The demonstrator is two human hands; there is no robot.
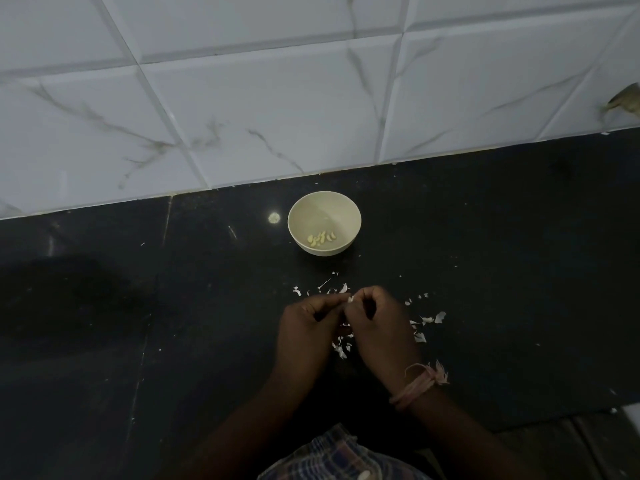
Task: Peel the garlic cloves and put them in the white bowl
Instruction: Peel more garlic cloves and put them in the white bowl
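Observation:
The white bowl (324, 206) stands on the black counter near the tiled wall, with several peeled garlic cloves (322, 238) lying in its bottom. A short way in front of it, my left hand (306, 323) and my right hand (375, 322) meet fingertip to fingertip. Between them they pinch a small garlic clove (350, 299), of which only a white tip shows. A pink thread is tied around my right wrist.
Scraps of garlic skin (427, 320) lie scattered on the black counter (173, 323) around and under my hands. The white marble-patterned tile wall (242, 109) rises behind the bowl. A brownish object (625, 100) pokes in at the right edge.

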